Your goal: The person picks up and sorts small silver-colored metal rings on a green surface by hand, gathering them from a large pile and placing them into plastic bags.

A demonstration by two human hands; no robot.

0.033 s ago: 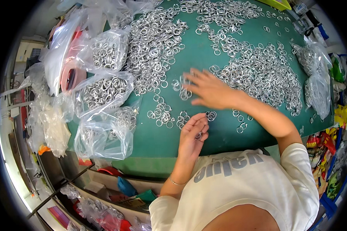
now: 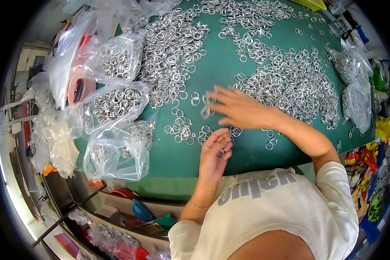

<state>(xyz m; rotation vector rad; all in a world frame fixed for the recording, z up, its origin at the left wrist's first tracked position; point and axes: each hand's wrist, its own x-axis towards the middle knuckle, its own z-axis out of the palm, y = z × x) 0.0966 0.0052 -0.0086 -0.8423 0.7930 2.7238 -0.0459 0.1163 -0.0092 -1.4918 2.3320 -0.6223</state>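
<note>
My left hand (image 2: 215, 149) is curled near the table's front edge, palm up, around a few metal rings (image 2: 221, 154). Above it, my right hand (image 2: 236, 106) reaches across the green table with fingers spread and slightly blurred. Its fingertips are at a few loose rings (image 2: 206, 112), also smeared by motion; whether they touch is hard to tell. Just left of those fingertips lie a couple of rings (image 2: 195, 99). Small clusters of rings (image 2: 182, 129) rest left of my left hand, and others are partly hidden behind both hands.
A large ring pile (image 2: 171, 56) spreads at left, another (image 2: 297, 84) at right, with more at the far side. Clear bags of rings (image 2: 119, 104) line the left; further bags (image 2: 355, 104) stand right. A pink container (image 2: 81, 89) sits far left. Open drawers (image 2: 117, 208) lie below the table.
My right hand has moved slightly nearer to me, and the loose rings by its fingertips have shifted a little. My left hand stays curled in nearly the same place.
</note>
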